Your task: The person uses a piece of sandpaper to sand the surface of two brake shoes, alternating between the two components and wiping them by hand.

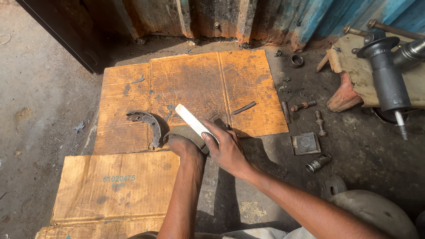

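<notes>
My left hand (185, 146) grips a curved brake shoe (189, 132) from below, holding it on the flattened cardboard (208, 79). My right hand (226, 148) is closed on a long white flat bar (191, 119) that lies slanted across the top of that shoe. A second, rusty curved brake shoe (148, 124) rests on the cardboard just left of my left hand, untouched.
Another cardboard sheet (110, 190) lies at the near left. Bolts (319, 123), a metal ring (297, 60), a square metal plate (305, 143) and a small cylinder (318, 163) lie scattered on the dirt floor at the right. A shock absorber (387, 79) sits on a stand at far right. Rusty metal wall behind.
</notes>
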